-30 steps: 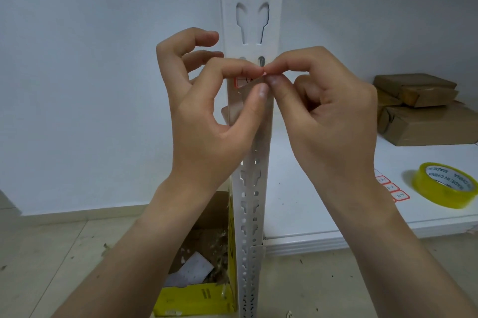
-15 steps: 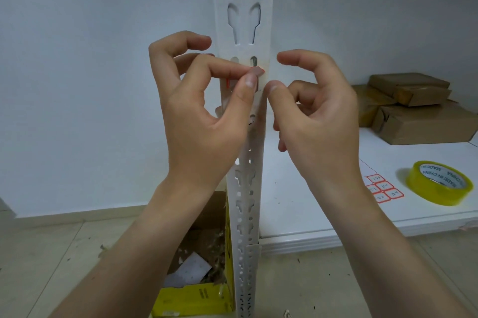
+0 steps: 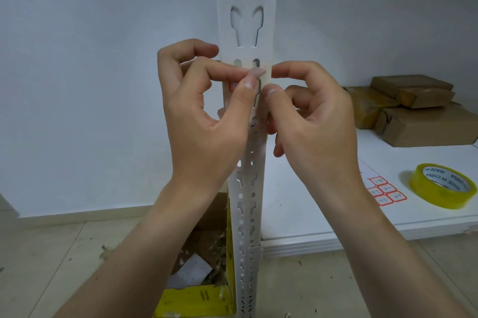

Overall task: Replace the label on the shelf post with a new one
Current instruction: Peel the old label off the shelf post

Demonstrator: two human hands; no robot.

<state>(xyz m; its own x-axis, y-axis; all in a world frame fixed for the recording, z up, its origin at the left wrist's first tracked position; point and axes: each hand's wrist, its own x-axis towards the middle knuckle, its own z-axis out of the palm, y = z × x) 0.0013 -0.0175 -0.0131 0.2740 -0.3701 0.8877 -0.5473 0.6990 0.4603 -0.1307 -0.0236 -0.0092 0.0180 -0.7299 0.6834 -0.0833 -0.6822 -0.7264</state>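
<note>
A white perforated shelf post (image 3: pixel 245 20) rises in the middle. A red-bordered label (image 3: pixel 233 86) sits on it under clear tape, mostly hidden by my fingers. My left hand (image 3: pixel 207 116) pinches a lifted corner of the tape (image 3: pixel 257 72) between thumb and forefinger. Just right of the post, my right hand (image 3: pixel 313 121) has its thumb and forefinger apart and holds nothing. A sheet of red-bordered labels (image 3: pixel 385 192) lies on the white shelf (image 3: pixel 310 214).
A yellow tape roll (image 3: pixel 443 185) lies on the shelf at the right. Brown parcels (image 3: pixel 413 110) are stacked at the back right. A yellow cardboard box (image 3: pixel 199 297) with paper scraps stands on the floor left of the post. The wall is close behind.
My right hand has let go of the tape corner and spread its thumb and forefinger. My left hand keeps the pinch. The camera view has tilted up slightly.
</note>
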